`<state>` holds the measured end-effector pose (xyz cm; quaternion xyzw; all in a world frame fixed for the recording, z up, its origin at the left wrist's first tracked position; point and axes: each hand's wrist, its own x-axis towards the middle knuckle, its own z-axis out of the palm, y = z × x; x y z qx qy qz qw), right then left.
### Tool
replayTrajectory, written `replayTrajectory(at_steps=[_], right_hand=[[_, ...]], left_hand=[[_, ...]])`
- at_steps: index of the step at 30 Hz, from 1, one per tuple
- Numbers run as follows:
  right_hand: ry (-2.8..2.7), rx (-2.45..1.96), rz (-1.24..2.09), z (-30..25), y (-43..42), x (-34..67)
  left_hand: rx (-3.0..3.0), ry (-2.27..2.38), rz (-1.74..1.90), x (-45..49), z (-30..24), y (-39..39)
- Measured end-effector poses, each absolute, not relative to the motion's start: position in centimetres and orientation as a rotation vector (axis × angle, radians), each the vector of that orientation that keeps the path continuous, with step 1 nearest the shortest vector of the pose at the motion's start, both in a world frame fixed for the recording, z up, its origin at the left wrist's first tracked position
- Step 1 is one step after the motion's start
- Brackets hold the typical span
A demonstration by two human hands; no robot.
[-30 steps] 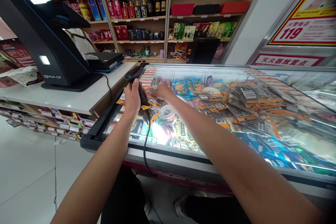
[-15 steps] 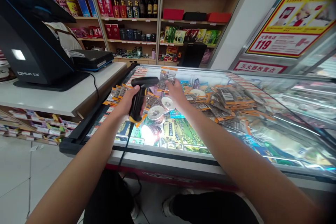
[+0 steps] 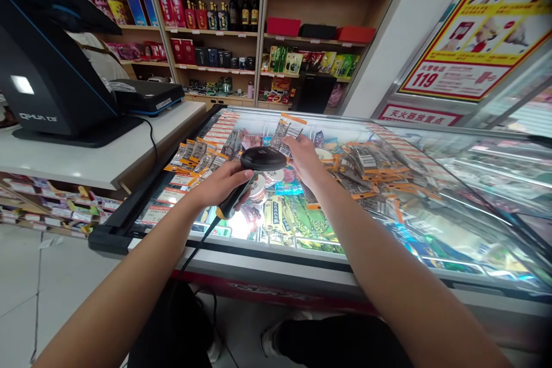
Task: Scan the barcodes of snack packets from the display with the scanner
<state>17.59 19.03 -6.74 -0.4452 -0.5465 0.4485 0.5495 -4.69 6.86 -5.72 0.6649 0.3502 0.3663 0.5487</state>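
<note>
My left hand (image 3: 222, 184) grips the handle of a black barcode scanner (image 3: 254, 169), whose head points right toward my other hand; its cable hangs down over the freezer's front edge. My right hand (image 3: 304, 161) holds up a small packet with an orange header (image 3: 285, 129) just above the glass lid of the chest freezer (image 3: 276, 259). Several similar orange-topped packets (image 3: 194, 155) lie in rows on the lid to the left and right of my hands.
A white counter (image 3: 107, 161) on the left carries a black till screen (image 3: 47, 86) and a flat black device (image 3: 146, 96). Shelves of bottles and boxes (image 3: 224, 17) stand behind. A red and yellow poster (image 3: 466, 46) hangs at right.
My right hand has lifted one packet off the lid and raised it. My left hand has turned the scanner so its head lies level, pointing toward the packet.
</note>
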Motion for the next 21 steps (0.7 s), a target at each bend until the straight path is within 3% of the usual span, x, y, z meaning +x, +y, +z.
replayTrajectory(at_steps=[7,16,21], right_hand=[[-1.340,-1.190,0.968,-5.5,17.7,17.6],[-1.648,-1.830,0.159,-1.7,18.7,24.8],[-1.620,-1.849,0.244,-3.7,21.2,28.1]], left_hand=[[1.572,0.830,0.876,-4.5,-5.4,6.9],[1.436,0.855,1.215,-4.9,-5.4,7.9],[1.320,0.902,1.313,-5.2,-5.0,8.1]])
